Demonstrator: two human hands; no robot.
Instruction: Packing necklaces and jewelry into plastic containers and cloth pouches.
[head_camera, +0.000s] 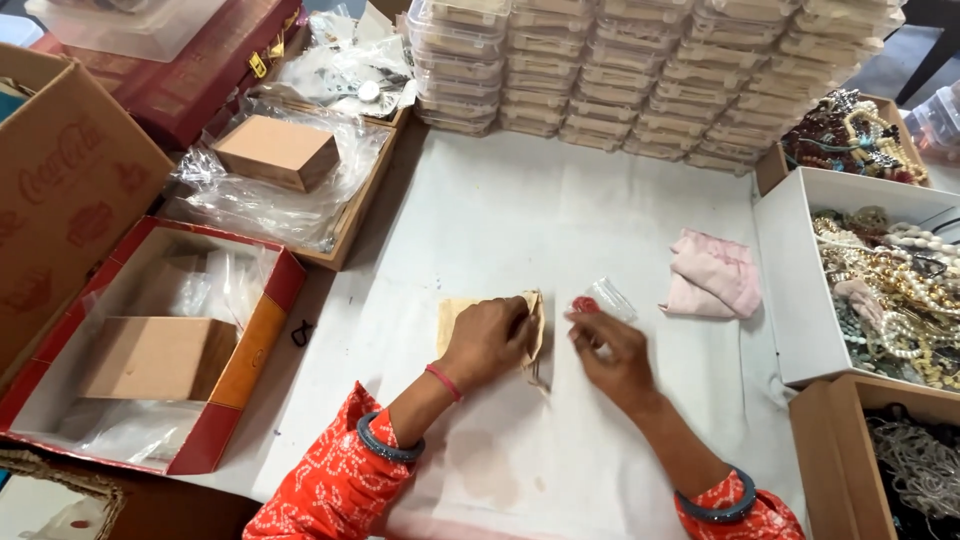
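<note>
Two hands meet at the middle of a white-covered table (520, 215): my left hand (487, 342) lies flat, fingers pressed down on a small tan pouch (455, 312), holding it against the cloth, while my right hand (612, 352) pinches a small clear packet with something red inside (598, 300) between thumb and fingertips, just beside the pouch's open edge. A folded pink cloth (712, 276) lies near, to the right. Beyond it, a white box heaped with pearl and gold-coloured beads (880, 285) stands at the table's right edge, with a brown box of darker beaded jewellery (850, 135) behind it and another brown box of pale chains (915, 460) in front. Stacks of clear lidded plastic containers (650, 70) line the far side in rows. To the left, a red-rimmed tray (240, 370) holds a plain tan box (155, 355) and crumpled plastic; a wooden tray (350, 215) behind it carries a second tan box (278, 150) on clear wrapping. A brown cardboard carton with red print (65, 190) and a dark red case (190, 75) fill the far left corner.
</note>
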